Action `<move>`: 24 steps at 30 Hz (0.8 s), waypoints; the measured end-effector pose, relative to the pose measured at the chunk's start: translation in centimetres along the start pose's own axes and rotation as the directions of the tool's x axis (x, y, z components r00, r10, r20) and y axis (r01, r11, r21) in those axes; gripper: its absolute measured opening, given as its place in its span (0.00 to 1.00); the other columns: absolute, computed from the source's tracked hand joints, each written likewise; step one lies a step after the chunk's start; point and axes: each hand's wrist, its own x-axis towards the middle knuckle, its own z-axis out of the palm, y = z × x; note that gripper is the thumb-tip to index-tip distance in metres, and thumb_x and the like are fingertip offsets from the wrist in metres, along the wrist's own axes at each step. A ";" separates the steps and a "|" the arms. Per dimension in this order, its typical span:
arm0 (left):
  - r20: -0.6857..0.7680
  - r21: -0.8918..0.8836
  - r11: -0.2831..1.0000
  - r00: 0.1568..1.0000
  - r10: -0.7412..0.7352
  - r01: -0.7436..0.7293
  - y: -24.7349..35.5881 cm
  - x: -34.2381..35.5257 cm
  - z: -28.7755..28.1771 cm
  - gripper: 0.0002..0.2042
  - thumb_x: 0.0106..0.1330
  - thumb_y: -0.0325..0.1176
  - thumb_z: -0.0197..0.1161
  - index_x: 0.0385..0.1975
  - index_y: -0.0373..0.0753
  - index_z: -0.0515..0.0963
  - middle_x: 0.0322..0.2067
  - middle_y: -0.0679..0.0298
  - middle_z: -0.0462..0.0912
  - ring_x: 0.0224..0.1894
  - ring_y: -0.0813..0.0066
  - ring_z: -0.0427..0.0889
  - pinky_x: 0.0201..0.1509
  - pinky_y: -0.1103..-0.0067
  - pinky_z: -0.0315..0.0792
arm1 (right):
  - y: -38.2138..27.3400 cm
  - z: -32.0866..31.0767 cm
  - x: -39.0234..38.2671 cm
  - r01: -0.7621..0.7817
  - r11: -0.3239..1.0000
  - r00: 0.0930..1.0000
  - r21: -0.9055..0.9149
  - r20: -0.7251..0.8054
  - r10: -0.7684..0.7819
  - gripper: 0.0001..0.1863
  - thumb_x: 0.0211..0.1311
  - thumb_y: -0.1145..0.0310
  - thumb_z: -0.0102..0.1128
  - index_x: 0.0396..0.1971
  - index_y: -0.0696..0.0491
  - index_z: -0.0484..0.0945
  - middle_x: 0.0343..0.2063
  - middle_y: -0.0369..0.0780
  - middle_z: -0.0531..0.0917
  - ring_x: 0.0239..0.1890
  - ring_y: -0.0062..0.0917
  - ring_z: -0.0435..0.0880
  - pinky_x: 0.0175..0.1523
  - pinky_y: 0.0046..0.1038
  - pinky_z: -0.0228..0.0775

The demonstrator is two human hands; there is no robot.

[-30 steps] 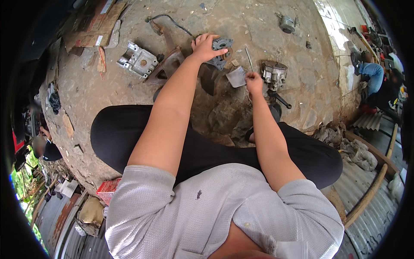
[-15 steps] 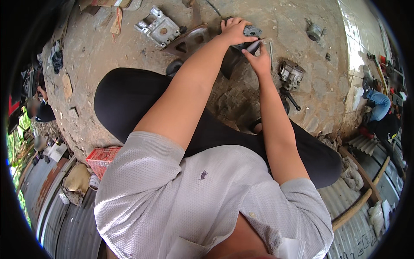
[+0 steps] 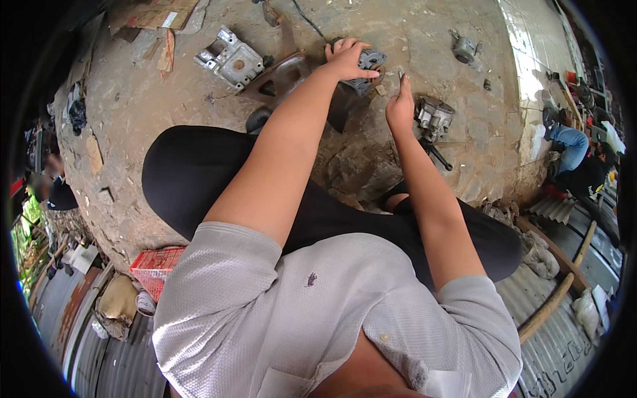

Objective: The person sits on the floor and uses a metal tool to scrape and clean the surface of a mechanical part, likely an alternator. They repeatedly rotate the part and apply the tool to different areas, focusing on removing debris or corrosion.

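Observation:
My left hand [image 3: 346, 58] rests with curved fingers around a grey metal engine part [image 3: 369, 66] on the ground, its thumb on the near side. To the right, my right hand [image 3: 400, 109] is closed over a slim metal tool [image 3: 401, 75], whose end shows beyond the fingertips; the rest is hidden. Below the left hand a dark sheet-like piece [image 3: 340, 109] stands against the engine part. Right of my right hand sits a metal engine component [image 3: 434, 118], with a dark lever-like piece [image 3: 438, 156] nearer to me.
A pale metal casing [image 3: 235, 61] and a rusty triangular bracket [image 3: 282, 78] lie at left. A small metal cylinder [image 3: 464, 50] stands at far right. A red crate [image 3: 156, 270] is by my left side. Other people are at both edges, one in jeans [image 3: 570, 142].
My right hand has left the engine part and closed over the slim tool that lay beside it. The left hand stays on the engine part. The view has shifted slightly.

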 end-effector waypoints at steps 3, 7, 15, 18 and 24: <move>0.004 -0.102 0.995 1.000 -0.018 0.018 -0.5 0.7 0.2 0.44 0.59 0.72 0.66 0.73 0.57 0.67 0.75 0.62 0.59 0.79 0.51 0.48 0.79 0.42 0.37 | -1.8 0.1 0.7 0.117 0.985 0.988 0.129 0.090 -0.129 0.33 0.62 0.83 0.44 0.71 0.65 0.64 0.69 0.61 0.68 0.73 0.50 0.68 0.76 0.40 0.60; 0.018 -0.062 0.998 0.999 -0.032 0.034 -0.2 0.2 0.0 0.41 0.62 0.71 0.63 0.72 0.56 0.68 0.75 0.64 0.60 0.79 0.51 0.49 0.78 0.43 0.38 | -3.8 1.0 -0.1 -0.674 0.734 0.718 0.088 0.315 0.621 0.33 0.61 0.85 0.46 0.70 0.63 0.67 0.69 0.59 0.69 0.73 0.49 0.67 0.75 0.40 0.61; 0.000 -0.041 0.998 0.999 -0.050 0.050 -0.1 0.0 0.0 0.40 0.61 0.71 0.64 0.71 0.58 0.69 0.75 0.64 0.60 0.79 0.51 0.50 0.78 0.43 0.37 | -4.5 1.0 0.7 -0.532 0.845 0.837 0.058 0.181 0.516 0.32 0.61 0.83 0.47 0.68 0.58 0.72 0.62 0.59 0.77 0.64 0.52 0.77 0.68 0.42 0.70; -0.021 -0.045 0.998 0.999 -0.040 0.039 0.2 0.9 0.0 0.38 0.63 0.70 0.64 0.71 0.59 0.69 0.75 0.65 0.61 0.79 0.53 0.50 0.78 0.43 0.37 | -2.1 1.9 0.4 -0.036 0.996 0.999 0.077 -0.038 0.039 0.31 0.63 0.81 0.47 0.69 0.55 0.73 0.59 0.59 0.80 0.60 0.51 0.80 0.63 0.43 0.73; -0.028 -0.053 0.997 0.998 -0.053 0.051 -0.6 0.6 0.2 0.34 0.67 0.67 0.61 0.71 0.62 0.69 0.74 0.65 0.61 0.80 0.56 0.48 0.79 0.43 0.35 | -4.1 1.6 -0.7 0.143 0.986 0.977 0.087 -0.171 -0.127 0.31 0.63 0.82 0.48 0.69 0.61 0.70 0.63 0.58 0.76 0.67 0.49 0.76 0.70 0.40 0.68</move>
